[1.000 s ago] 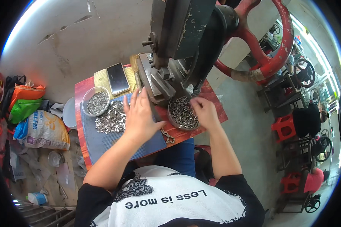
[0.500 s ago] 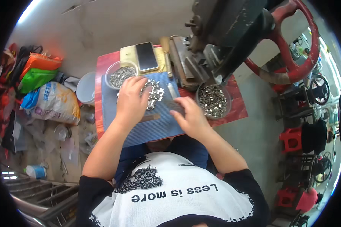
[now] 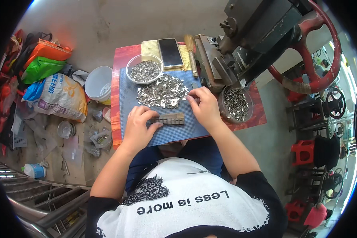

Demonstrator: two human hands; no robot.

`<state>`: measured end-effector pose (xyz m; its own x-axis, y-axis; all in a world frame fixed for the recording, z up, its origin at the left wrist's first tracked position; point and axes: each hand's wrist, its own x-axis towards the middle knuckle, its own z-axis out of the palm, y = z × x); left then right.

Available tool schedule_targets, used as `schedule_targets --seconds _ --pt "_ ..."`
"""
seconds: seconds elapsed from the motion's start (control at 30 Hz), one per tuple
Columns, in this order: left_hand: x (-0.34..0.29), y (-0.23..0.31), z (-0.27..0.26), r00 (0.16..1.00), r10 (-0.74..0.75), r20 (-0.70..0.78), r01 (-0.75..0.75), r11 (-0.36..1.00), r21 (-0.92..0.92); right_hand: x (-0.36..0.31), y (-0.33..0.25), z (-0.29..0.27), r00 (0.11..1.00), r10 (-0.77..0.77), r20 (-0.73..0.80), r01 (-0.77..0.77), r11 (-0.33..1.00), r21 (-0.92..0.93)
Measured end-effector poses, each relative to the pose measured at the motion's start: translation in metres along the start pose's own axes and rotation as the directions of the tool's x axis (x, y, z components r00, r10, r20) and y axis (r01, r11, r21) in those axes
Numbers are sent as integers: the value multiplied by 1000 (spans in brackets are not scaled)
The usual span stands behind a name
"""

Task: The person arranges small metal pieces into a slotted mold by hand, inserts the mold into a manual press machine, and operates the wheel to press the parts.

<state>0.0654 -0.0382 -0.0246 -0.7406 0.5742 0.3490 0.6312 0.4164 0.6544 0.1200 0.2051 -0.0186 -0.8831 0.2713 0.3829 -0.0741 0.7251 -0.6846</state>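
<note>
On the blue ribbed mat [image 3: 133, 133], a dark slotted metal bar [image 3: 171, 119] lies crosswise near the front edge. My left hand [image 3: 138, 126] grips its left end between thumb and fingers. Beyond it spreads a loose pile of small silvery metal pieces [image 3: 164, 91]. My right hand [image 3: 205, 106] is at the pile's right edge, thumb and forefinger drawn together; whatever they pinch is too small to make out. A clear round tub [image 3: 143, 83] of similar pieces stands behind the pile. Another tub [image 3: 237, 119], with darker pieces, is right of my right hand.
A black hand press [image 3: 261, 33] with a red wheel [image 3: 315, 81] stands at the back right. Behind the mat lie a phone [image 3: 171, 52] and a brush [image 3: 190, 47]. A white bucket [image 3: 97, 85] and a stuffed sack [image 3: 61, 101] stand to the left.
My left hand has come back from the pile to the slotted bar. My right hand now touches the pile's right edge, and the pile shows more fully. The whole view has shifted slightly.
</note>
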Motion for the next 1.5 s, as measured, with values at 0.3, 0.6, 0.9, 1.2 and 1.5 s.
schedule_targets --seconds 0.3,0.6,0.9,1.2,1.5 --pt "43 -2 -3 996 91 -14 -91 995 -44 3 6 0 986 -98 132 115 985 -127" --pt "52 3 14 988 152 22 -150 986 -70 -11 -19 -28 924 -138 357 129 990 47" --pt "29 -1 -9 992 -45 122 58 993 -102 -28 -31 -22 917 -148 371 164 986 -12" --pt "-3 -1 -4 998 30 53 -31 1000 5 -1 -22 -11 961 -41 273 51 998 -32" --pt "-9 -12 -24 999 -3 -41 1 999 -50 24 -32 38 958 -119 260 158 978 -135"
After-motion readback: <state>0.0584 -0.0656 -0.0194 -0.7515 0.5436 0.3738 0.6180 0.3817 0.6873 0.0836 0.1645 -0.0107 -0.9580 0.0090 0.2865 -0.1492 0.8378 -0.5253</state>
